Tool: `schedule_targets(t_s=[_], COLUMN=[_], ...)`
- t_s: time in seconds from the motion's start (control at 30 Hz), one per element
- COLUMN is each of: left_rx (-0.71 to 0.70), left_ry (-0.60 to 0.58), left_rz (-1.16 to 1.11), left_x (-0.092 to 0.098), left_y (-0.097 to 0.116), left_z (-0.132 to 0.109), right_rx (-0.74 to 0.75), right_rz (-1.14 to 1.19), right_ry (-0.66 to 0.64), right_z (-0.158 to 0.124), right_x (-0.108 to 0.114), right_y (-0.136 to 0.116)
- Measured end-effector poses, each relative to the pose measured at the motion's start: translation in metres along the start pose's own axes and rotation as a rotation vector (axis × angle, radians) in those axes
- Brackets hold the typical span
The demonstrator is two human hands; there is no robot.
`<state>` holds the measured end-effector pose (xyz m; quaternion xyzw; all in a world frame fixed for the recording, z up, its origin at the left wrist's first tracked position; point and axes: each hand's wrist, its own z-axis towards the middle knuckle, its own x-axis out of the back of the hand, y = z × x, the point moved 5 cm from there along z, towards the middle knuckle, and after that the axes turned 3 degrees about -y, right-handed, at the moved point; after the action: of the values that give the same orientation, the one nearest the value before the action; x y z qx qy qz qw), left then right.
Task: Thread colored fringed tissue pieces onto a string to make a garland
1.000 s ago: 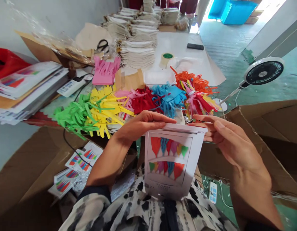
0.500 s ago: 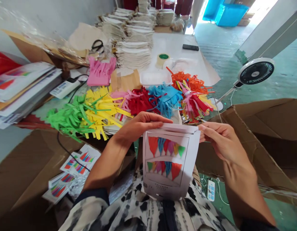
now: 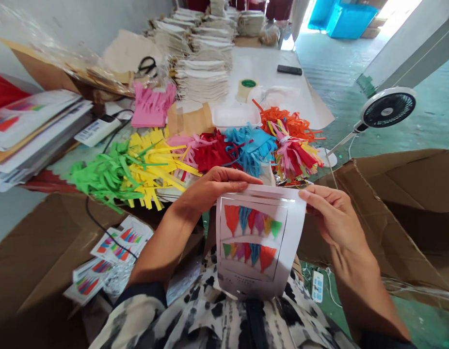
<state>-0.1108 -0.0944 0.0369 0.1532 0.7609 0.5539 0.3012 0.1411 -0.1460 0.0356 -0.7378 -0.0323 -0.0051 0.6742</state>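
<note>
I hold a white printed packet (image 3: 259,240) with coloured pennant pictures upright over my lap. My left hand (image 3: 213,186) pinches its top left edge, fingers closed along the rim. My right hand (image 3: 328,218) grips the top right corner, thumb in front and fingers curled behind. Just beyond the packet, on the table, lie bunches of fringed paper: green (image 3: 101,177), yellow (image 3: 157,162), red (image 3: 213,152), blue (image 3: 251,145) and orange (image 3: 288,123).
Open cardboard boxes stand at the left (image 3: 31,252) and right (image 3: 402,203). Several printed packets (image 3: 111,247) lie in the left box. Stacks of cream fabric (image 3: 202,72), a tape roll (image 3: 248,88), scissors (image 3: 147,65), a phone (image 3: 289,70) and a small fan (image 3: 388,107) lie farther off.
My right hand has gone from stretched out flat by the packet's top edge to closed on its right corner. The folded top flap now lies flatter.
</note>
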Motion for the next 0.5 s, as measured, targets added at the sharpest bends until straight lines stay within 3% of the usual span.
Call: schedule_targets(t_s=[0.27,0.4,0.5], left_rx=[-0.013,-0.108,-0.150], left_ry=[0.007,-0.037,0.007], left_rz=[-0.023,-0.139,-0.219], left_x=[0.008,0.010,0.020], left_y=[-0.004,-0.006,-0.024], left_z=[0.004,0.004,-0.005], right_rx=[0.053,0.055,0.108], right_rz=[-0.068,0.076,0.172], right_ry=[-0.032,0.190,0.386], right_z=[-0.003,0.002,0.011], right_x=[-0.010,0.001,0.017], right_y=[0.005,0.001,-0.002])
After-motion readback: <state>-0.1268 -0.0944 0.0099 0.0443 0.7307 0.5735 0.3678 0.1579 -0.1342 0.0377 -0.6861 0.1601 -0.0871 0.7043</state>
